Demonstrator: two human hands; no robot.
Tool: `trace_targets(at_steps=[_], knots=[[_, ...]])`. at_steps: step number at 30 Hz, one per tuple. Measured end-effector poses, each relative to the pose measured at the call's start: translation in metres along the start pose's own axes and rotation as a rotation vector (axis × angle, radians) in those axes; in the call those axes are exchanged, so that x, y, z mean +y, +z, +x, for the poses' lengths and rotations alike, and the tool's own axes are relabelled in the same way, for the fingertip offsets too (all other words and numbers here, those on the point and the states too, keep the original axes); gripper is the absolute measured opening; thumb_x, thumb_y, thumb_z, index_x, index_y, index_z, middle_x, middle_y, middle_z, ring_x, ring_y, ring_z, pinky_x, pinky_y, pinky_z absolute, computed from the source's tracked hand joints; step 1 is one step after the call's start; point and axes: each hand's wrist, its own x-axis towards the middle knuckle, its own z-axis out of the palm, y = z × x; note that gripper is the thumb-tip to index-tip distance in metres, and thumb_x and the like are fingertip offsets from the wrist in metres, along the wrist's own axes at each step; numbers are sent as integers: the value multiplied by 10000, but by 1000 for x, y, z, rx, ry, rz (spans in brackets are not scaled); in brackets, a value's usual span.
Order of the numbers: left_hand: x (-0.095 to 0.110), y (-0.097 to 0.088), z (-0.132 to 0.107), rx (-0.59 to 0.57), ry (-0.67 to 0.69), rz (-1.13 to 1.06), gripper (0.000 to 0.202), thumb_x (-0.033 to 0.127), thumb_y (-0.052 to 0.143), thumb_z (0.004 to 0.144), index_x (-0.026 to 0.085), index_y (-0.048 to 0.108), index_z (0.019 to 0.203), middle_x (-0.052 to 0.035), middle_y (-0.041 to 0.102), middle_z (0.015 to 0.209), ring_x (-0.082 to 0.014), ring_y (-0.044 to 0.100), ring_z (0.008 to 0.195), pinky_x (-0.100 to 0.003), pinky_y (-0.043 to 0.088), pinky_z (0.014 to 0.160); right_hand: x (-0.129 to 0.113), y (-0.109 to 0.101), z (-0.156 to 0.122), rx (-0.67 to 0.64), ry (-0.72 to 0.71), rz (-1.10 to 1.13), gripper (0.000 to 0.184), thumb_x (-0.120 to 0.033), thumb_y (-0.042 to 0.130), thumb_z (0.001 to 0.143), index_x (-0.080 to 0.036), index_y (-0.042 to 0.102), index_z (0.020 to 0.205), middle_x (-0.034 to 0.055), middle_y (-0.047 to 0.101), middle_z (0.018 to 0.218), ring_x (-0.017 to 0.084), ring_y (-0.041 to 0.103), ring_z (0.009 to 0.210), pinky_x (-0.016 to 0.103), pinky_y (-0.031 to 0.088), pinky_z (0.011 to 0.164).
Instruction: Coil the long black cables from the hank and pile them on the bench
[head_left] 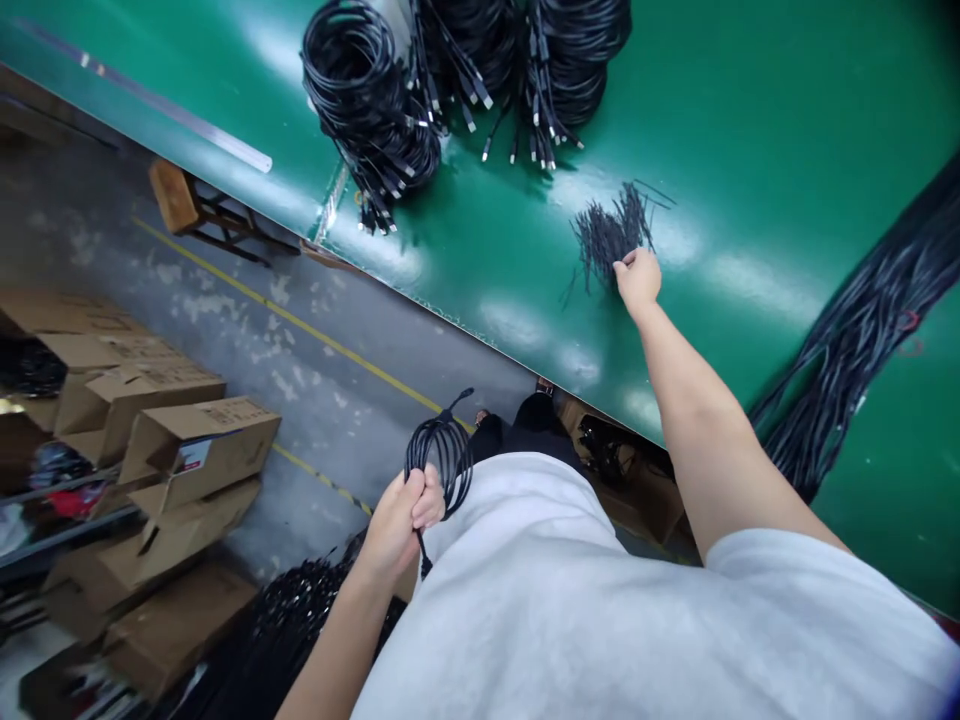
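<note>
A coiled black cable (441,455) is gripped in my left hand (416,505), held in front of my body beside the table edge. One cable end sticks up past the coil and another hangs below my fingers. My right hand (639,278) reaches over the green table (757,120), its thumb and fingers pinched on the near right edge of a pile of thin black twist ties (606,235). How many ties are between those fingertips is hidden.
Stacked bundles of coiled black cables (367,100) stand at the table's far side. Long black cables (862,340) lie along the right. A clear strip (150,95) rests at the far left. Cardboard boxes (202,440) and a wooden stool (176,195) are on the floor side.
</note>
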Motion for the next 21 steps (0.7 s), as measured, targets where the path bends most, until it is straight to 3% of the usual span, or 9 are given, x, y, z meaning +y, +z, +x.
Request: trace_targets(at_steps=[3,6,11,14,16,18,21], knots=[[-1,0,3,90,8,4,448,539,742,774,156,511,758,121,250,496,-20,202,423,-157,251,433,9,8,16,-32,-50,-112,175,-280,495,921,-146,584,854,115,588,923,252,566,971,503,443,937],[-2,1,12,86,-10,18,456,551,745,764,156,518,781,121,260,503,-19,211,425,-160,244,440,20,-1,12,-40,-75,-117,264,-358,479,943,-153,592,820,107,582,882,247,568,930,490,458,902],[8,6,39,-56,-28,137,476,565,754,746,153,518,788,117,299,499,-16,231,418,-166,242,438,24,-35,-8,-5,37,-90,156,-276,542,875,-163,587,777,83,601,845,229,577,872,444,458,892],[18,9,57,-176,-32,231,472,567,744,755,151,523,794,109,319,504,-18,250,423,-170,250,446,17,-59,-26,88,120,-31,103,-204,516,838,-165,566,758,75,602,838,212,569,870,408,448,897],[25,12,67,-240,-34,273,475,585,720,768,150,533,808,107,319,507,-20,245,424,-174,243,448,10,-76,-49,177,151,66,108,-203,491,833,-171,541,742,62,585,820,194,555,859,378,447,879],[28,19,75,-296,-31,298,486,616,668,792,146,552,838,102,321,512,-26,232,422,-183,231,444,3,-91,-90,201,155,250,120,-241,484,839,-184,519,740,35,547,756,170,534,788,339,455,798],[28,31,82,-401,14,354,484,619,579,843,139,579,908,90,342,523,-41,234,428,-201,222,445,-11,-103,-186,-30,166,673,142,-331,557,818,-210,510,761,-14,457,626,126,451,596,276,402,596]])
